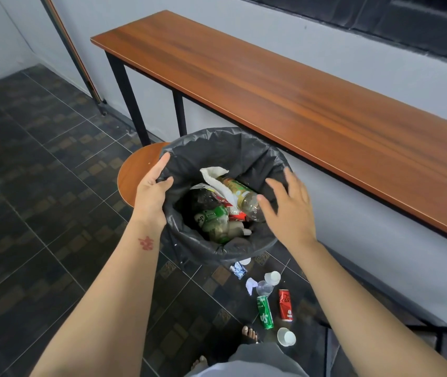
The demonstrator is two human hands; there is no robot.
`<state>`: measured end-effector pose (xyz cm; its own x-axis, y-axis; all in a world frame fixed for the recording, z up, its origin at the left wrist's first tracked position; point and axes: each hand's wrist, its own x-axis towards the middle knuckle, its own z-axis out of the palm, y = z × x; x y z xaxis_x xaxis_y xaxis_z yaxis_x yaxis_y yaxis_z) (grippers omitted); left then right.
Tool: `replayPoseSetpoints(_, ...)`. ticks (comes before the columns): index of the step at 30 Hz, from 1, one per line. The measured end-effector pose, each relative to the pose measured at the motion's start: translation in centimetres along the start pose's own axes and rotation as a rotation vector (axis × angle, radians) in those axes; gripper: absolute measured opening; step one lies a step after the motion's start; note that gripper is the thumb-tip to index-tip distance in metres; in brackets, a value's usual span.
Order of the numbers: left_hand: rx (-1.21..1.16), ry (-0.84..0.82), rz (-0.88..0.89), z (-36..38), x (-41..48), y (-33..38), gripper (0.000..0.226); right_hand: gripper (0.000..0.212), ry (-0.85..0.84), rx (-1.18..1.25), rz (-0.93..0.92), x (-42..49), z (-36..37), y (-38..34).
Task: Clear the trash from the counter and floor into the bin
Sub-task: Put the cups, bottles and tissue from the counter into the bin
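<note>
A bin lined with a black bag (244, 156) stands raised in front of the wooden counter (298, 99). Inside lie a clear plastic bottle (244, 197), a white tissue (217, 178), a green-labelled bottle (214, 216) and a red wrapper. My left hand (153, 191) grips the bag's left rim. My right hand (289, 210) hovers over the right rim, fingers spread, holding nothing. On the floor below lie a green can (265, 312), a red can (285, 305), clear plastic cups (271, 278), a white cup (286, 336), a crumpled white paper (251, 284) and a blue wrapper (238, 270).
A round wooden stool (135, 178) stands to the left of the bin, beside the counter's black legs (129, 99). A pole (75, 55) leans against the wall at the back left. My bare feet (249, 334) stand on the dark tiled floor close to the cans.
</note>
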<state>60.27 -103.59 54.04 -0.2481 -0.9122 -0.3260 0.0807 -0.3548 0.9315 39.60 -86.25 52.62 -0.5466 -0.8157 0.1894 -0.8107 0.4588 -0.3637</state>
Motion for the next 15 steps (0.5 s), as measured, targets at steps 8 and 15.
replayPoseSetpoints(8, 0.113, 0.014, 0.031, 0.1, -0.5, -0.1, 0.048, 0.054, -0.028, 0.731, 0.399, 0.0, 0.7, 0.0)
replayPoseSetpoints(15, 0.466, -0.116, 0.220, -0.2, -2.0, -1.8, 0.050, 0.058, 0.035, 0.863, 0.505, -2.2, 0.9, -0.6)
